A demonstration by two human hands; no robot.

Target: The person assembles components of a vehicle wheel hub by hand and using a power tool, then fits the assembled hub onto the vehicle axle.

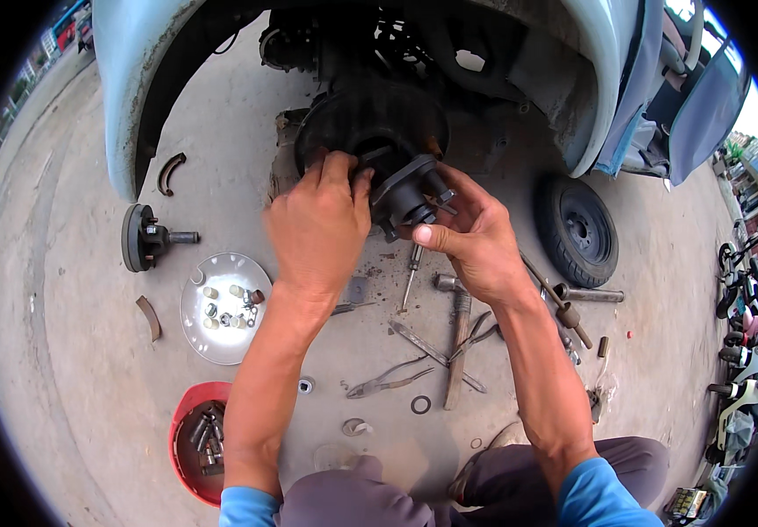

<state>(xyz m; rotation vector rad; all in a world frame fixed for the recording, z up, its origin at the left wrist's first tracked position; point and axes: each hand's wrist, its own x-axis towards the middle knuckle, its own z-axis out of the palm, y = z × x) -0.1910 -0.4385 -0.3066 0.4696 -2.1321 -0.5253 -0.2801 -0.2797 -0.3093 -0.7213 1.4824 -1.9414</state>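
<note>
In front of the round dark brake backing plate point(331, 119), under the raised light-blue vehicle, is a dark metal wheel hub point(407, 189) with studs on its flange. My right hand point(476, 237) is closed on the hub's right side, thumb at its lower front and fingers behind it. My left hand point(319, 220) is at the hub's left, its fingers curled in close to the backing plate. It is slightly blurred, and whatever its fingertips grip is hidden. Directly below the hub, a screwdriver point(411, 277) is seen.
A hammer point(458, 351), pliers point(388, 379) and other tools lie on the concrete. To the left are a plate point(199, 338) of small parts, a red bowl point(177, 430) of metal pieces and another hub point(137, 237). A wheel point(550, 228) lies at right, before parked scooters point(752, 364).
</note>
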